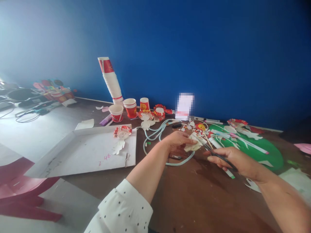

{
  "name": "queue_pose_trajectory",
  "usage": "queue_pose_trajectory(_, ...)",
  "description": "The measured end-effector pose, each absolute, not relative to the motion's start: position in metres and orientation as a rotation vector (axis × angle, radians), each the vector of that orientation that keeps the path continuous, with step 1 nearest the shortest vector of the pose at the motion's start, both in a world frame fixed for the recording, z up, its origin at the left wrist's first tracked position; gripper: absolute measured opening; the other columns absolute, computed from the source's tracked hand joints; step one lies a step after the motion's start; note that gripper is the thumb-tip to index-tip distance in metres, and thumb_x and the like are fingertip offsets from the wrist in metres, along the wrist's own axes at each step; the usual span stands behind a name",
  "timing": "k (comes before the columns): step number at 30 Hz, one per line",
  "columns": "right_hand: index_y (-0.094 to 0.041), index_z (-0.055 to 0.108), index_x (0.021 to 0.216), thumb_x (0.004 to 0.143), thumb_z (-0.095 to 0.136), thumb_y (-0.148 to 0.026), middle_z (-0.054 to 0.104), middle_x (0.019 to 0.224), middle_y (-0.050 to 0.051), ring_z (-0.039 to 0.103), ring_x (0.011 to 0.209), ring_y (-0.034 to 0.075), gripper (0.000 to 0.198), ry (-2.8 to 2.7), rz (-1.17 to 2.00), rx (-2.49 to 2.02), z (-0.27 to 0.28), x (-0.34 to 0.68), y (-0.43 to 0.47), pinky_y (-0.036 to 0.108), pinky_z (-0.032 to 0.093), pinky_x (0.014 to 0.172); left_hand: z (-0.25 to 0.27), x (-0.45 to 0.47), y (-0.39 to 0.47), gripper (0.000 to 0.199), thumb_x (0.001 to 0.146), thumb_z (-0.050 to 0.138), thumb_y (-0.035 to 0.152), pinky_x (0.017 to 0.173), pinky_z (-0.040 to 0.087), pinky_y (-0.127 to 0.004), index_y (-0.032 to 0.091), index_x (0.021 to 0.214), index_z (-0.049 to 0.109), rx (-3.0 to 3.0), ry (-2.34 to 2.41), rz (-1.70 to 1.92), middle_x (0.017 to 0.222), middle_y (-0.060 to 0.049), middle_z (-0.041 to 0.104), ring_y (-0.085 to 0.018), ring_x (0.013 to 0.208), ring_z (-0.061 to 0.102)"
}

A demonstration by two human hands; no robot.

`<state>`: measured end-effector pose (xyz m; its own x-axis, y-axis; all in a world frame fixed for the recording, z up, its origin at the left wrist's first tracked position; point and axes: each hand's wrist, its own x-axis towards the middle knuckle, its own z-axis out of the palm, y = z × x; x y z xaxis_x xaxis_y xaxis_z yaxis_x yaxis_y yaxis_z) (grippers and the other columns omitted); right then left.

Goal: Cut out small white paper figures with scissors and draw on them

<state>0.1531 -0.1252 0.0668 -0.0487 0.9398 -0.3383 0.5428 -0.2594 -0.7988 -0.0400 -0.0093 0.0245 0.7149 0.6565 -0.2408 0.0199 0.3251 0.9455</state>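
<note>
My left hand (179, 141) pinches a small pale piece of paper (191, 146) above the brown table. A pair of scissors (222, 157) with dark handles is in my right hand (233, 158), fingers closed round the handles. The scissor blades point left and reach the paper's right edge. Whether the blades are apart I cannot make out. Behind the paper lie red and white paper scraps (201, 127). A light blue cable (187, 160) loops on the table around and under my left hand. Beneath my right hand lies a white marker with a green tip (229, 174).
A white box lid (85, 158) with a paper-cup figure (122, 137) lies left. Behind it stand paper cups (116, 113) and a leaning cup stack (113, 85) against the blue wall. On the right, a green disc (272, 153) carries markers and scraps. A pink chair (26, 187) is lower left.
</note>
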Motion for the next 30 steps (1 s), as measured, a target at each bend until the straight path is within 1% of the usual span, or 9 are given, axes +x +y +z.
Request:
queue_pose_trajectory(4, -0.016, 0.075, 0.104, 0.059, 0.078, -0.060, 0.054, 0.055, 0.000, 0.047, 0.051, 0.011, 0.063, -1.555, 1.244, -1.816, 0.069, 0.152, -0.125, 0.023, 0.039, 0.046, 0.028, -0.042, -0.012, 0.042, 0.046, 0.088, 0.036, 0.042, 0.018, -0.022, 0.014, 0.058, 0.054, 1.190, 0.688, 0.509, 0.047, 0.007, 0.047, -0.003, 0.041, 0.034)
queue_pose_trajectory(7, -0.016, 0.075, 0.106, 0.059, 0.078, -0.059, 0.056, 0.057, 0.001, 0.048, 0.051, 0.011, 0.063, -1.536, 1.248, -1.828, 0.068, 0.153, -0.126, 0.023, 0.039, 0.045, 0.027, -0.042, -0.012, 0.039, 0.046, 0.088, 0.035, 0.042, 0.020, -0.022, 0.013, 0.061, 0.059, 1.201, 0.682, 0.531, 0.049, 0.006, 0.049, -0.003, 0.042, 0.035)
queue_pose_trajectory(11, -0.016, 0.073, 0.108, 0.061, 0.077, -0.059, 0.056, 0.060, 0.002, 0.049, 0.052, 0.012, 0.064, -1.521, 1.268, -1.825, 0.065, 0.154, -0.126, 0.022, 0.037, 0.042, 0.025, -0.041, -0.012, 0.037, 0.047, 0.088, 0.034, 0.045, 0.028, -0.022, 0.012, 0.066, 0.065, 1.169, 0.677, 0.535, 0.055, 0.002, 0.058, -0.005, 0.048, 0.045)
queue_pose_trajectory(13, -0.015, 0.073, 0.107, 0.062, 0.076, -0.059, 0.056, 0.062, 0.002, 0.049, 0.053, 0.012, 0.064, -1.526, 1.289, -1.794, 0.064, 0.153, -0.126, 0.023, 0.038, 0.043, 0.026, -0.041, -0.012, 0.037, 0.047, 0.088, 0.033, 0.047, 0.031, -0.022, 0.012, 0.068, 0.066, 1.155, 0.671, 0.535, 0.059, 0.001, 0.060, -0.006, 0.050, 0.048)
queue_pose_trajectory(18, -0.015, 0.072, 0.109, 0.067, 0.073, -0.060, 0.058, 0.066, 0.003, 0.050, 0.058, 0.013, 0.062, -1.547, 1.382, -1.673, 0.061, 0.155, -0.126, 0.024, 0.043, 0.052, 0.026, -0.042, -0.011, 0.037, 0.047, 0.088, 0.031, 0.045, 0.027, -0.021, 0.012, 0.066, 0.064, 1.158, 0.659, 0.551, 0.054, 0.004, 0.055, -0.003, 0.044, 0.040)
queue_pose_trajectory(21, -0.016, 0.071, 0.109, 0.068, 0.072, -0.059, 0.058, 0.068, 0.004, 0.050, 0.059, 0.013, 0.060, -1.563, 1.388, -1.644, 0.059, 0.157, -0.127, 0.024, 0.043, 0.052, 0.025, -0.043, -0.010, 0.037, 0.047, 0.088, 0.031, 0.048, 0.033, -0.022, 0.011, 0.069, 0.064, 1.123, 0.643, 0.539, 0.059, 0.001, 0.059, -0.006, 0.048, 0.048)
queue_pose_trajectory(25, -0.015, 0.072, 0.108, 0.067, 0.073, -0.058, 0.058, 0.066, 0.004, 0.050, 0.057, 0.013, 0.059, -1.542, 1.386, -1.634, 0.059, 0.157, -0.127, 0.024, 0.043, 0.050, 0.026, -0.043, -0.009, 0.039, 0.046, 0.088, 0.027, 0.058, 0.042, -0.024, 0.009, 0.073, 0.066, 1.068, 0.608, 0.526, 0.068, -0.004, 0.065, -0.011, 0.060, 0.059)
queue_pose_trajectory(27, -0.015, 0.072, 0.108, 0.067, 0.073, -0.059, 0.057, 0.064, 0.003, 0.049, 0.056, 0.012, 0.060, -1.524, 1.386, -1.637, 0.060, 0.156, -0.127, 0.024, 0.042, 0.048, 0.028, -0.043, -0.010, 0.038, 0.046, 0.088, 0.026, 0.060, 0.044, -0.025, 0.009, 0.073, 0.066, 1.046, 0.613, 0.519, 0.068, -0.004, 0.066, -0.011, 0.061, 0.060)
queue_pose_trajectory(30, -0.014, 0.072, 0.108, 0.066, 0.073, -0.060, 0.055, 0.063, 0.003, 0.047, 0.054, 0.012, 0.062, -1.517, 1.380, -1.667, 0.061, 0.154, -0.127, 0.023, 0.040, 0.045, 0.032, -0.044, -0.012, 0.036, 0.047, 0.088, 0.024, 0.058, 0.044, -0.024, 0.009, 0.073, 0.067, 1.025, 0.621, 0.513, 0.066, -0.003, 0.066, -0.011, 0.059, 0.059)
